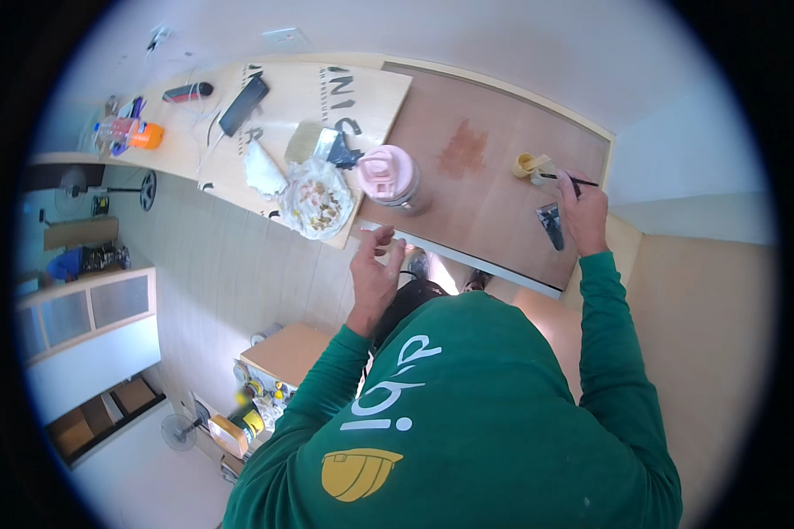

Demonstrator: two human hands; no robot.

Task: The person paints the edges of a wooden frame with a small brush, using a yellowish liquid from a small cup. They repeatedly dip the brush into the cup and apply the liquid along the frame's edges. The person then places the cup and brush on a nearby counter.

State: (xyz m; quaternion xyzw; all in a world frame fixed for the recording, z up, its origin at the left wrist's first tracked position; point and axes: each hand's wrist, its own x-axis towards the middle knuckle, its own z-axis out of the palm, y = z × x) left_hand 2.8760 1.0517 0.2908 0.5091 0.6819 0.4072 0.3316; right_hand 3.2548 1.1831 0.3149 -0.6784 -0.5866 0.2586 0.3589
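Note:
My right hand [585, 211] grips a slim dark-handled tool [575, 178], perhaps a small brush. Its tip reaches the small cream cup [541, 177] beside a yellow cup [523, 164]. Below them a short, dark-stained scraper [551, 227] lies on the brown panel [483, 205]. A reddish-brown smear [463, 149] marks the panel's surface. My left hand [374, 274] is held at the panel's front edge, fingers apart and holding nothing. Just beyond it stands a tumbler with a pink lid [388, 172].
Left of the panel, a pale board [364, 89] carries crumpled paper with scraps [317, 202], a wide flat brush [301, 142], a phone [243, 106] and an orange drink bottle [142, 135]. Floor fans [147, 190] and a person in blue [69, 263] are farther left. A cardboard-coloured box top [288, 350] is behind my left arm.

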